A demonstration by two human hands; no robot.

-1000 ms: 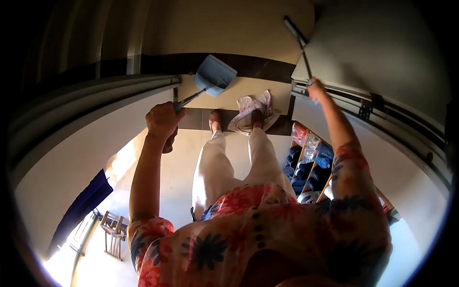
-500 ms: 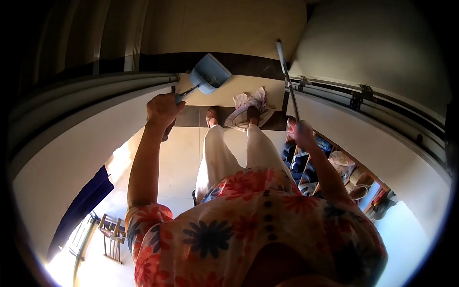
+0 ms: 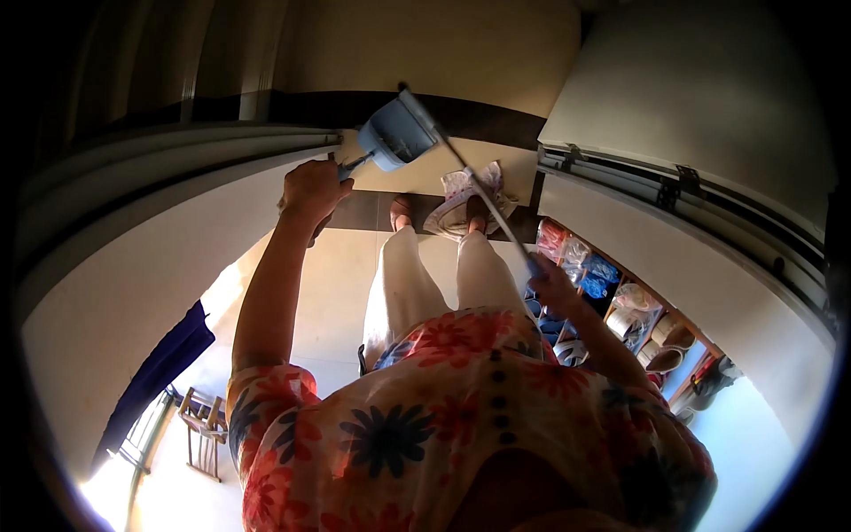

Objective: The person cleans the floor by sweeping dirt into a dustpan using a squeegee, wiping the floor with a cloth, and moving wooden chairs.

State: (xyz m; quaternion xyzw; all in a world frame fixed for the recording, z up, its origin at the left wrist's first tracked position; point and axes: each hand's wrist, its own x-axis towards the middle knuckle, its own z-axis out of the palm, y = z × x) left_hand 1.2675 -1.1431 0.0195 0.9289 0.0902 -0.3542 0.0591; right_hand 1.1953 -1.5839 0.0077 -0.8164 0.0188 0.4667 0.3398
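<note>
My left hand [image 3: 312, 192] is wrapped round the handle of a blue dustpan [image 3: 374, 142], which hangs over the doorway floor with some debris in its pan. My right hand [image 3: 553, 288] grips a long-handled broom [image 3: 487, 195] near the end of its grey stick. The broom slants up and to the left, and its narrow head lies at the dustpan's right edge; whether they touch, I cannot tell. Its bristles cannot be made out. Under and around my right foot is a crumpled, patterned cloth [image 3: 452, 217] on the floor.
Door tracks [image 3: 213, 173] and a panel [image 3: 700, 115] flank the doorway. A dark strip [image 3: 479, 115] crosses the floor ahead. To the right is a rack [image 3: 643, 288] of shoes and bagged things. A wooden stool [image 3: 204, 430] and dark blue curtain [image 3: 160, 381] are at lower left.
The broom has swung left, its head moving from the right door frame to the dustpan. My right hand has shifted slightly down and left. The dustpan has barely moved.
</note>
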